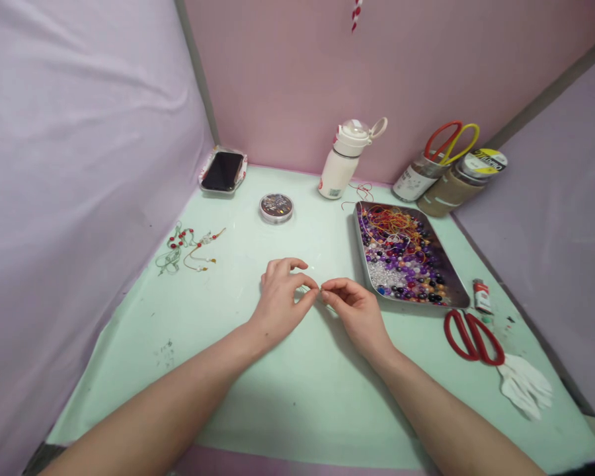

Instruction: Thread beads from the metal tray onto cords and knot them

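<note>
My left hand [281, 296] and my right hand [353, 311] meet at the middle of the pale green table [297, 390]. Both are closed in a pinch, fingertips almost touching each other. Between them runs something thin and clear, like a thread with tiny clear beads [308, 288], too small to name for sure. A metal tray [457, 291] full of several coloured beads and red and yellow cords lies just right of my right hand.
Red scissors [472, 336] with white-wrapped blades and a lighter [482, 295] lie right of the tray. At the back stand a white bottle [346, 158], two jars [446, 180] with scissors, a round spool [276, 207] and a phone [223, 171]. Beaded cords [188, 248] lie left.
</note>
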`<state>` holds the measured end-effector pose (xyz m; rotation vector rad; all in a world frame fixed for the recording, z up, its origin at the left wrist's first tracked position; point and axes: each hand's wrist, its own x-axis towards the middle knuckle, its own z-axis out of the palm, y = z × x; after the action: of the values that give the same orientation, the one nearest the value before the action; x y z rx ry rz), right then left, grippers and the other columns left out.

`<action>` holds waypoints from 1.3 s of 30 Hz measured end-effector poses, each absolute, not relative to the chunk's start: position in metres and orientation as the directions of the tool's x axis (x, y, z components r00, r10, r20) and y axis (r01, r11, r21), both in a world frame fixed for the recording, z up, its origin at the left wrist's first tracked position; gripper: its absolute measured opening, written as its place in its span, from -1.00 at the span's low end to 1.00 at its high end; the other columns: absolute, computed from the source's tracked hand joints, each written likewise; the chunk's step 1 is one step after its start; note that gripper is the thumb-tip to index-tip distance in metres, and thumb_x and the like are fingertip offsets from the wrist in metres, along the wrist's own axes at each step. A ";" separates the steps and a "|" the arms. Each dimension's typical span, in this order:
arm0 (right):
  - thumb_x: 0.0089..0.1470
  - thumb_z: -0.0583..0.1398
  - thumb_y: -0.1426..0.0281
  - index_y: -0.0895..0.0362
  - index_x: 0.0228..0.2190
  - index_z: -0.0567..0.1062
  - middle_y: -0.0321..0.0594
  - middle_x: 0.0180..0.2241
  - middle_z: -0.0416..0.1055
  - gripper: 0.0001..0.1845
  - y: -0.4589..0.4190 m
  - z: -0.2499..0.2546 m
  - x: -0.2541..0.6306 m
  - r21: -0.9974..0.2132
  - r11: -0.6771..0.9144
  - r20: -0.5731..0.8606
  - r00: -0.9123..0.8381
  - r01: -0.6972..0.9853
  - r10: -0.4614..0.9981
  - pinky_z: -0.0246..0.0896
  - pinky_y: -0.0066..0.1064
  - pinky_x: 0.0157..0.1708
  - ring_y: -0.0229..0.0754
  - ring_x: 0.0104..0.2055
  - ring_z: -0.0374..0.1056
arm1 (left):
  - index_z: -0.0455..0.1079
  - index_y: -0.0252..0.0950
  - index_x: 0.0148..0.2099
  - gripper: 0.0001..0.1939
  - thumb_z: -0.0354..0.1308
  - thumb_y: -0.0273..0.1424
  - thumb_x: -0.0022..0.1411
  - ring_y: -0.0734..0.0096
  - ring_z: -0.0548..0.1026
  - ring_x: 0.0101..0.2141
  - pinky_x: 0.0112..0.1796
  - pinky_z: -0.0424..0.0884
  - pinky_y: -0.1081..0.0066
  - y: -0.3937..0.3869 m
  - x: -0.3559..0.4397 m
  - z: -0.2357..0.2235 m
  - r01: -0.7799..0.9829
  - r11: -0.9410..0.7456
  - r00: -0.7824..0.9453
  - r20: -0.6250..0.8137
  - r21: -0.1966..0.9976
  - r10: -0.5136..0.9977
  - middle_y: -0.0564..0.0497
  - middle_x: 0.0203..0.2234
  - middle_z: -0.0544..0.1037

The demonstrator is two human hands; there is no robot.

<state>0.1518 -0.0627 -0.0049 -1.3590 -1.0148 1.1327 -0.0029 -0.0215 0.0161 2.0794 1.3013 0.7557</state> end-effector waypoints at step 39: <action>-0.08 0.31 0.32 0.10 -0.43 0.52 -0.27 -0.41 0.49 -0.87 -0.063 -0.003 0.150 -0.997 -0.076 -0.071 0.177 0.021 0.982 0.27 -0.35 -0.25 -0.21 -0.35 0.37 | 0.47 -0.19 -0.35 -0.86 0.09 -0.44 0.20 0.13 0.21 0.01 -0.09 0.21 0.11 -0.025 -0.004 0.013 0.623 -0.497 0.423 0.273 0.605 0.864 -0.04 -0.05 0.39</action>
<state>0.1497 -0.0628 -0.0034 -1.3618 -1.0616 1.1166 -0.0041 -0.0254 0.0127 2.2690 1.2642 0.7925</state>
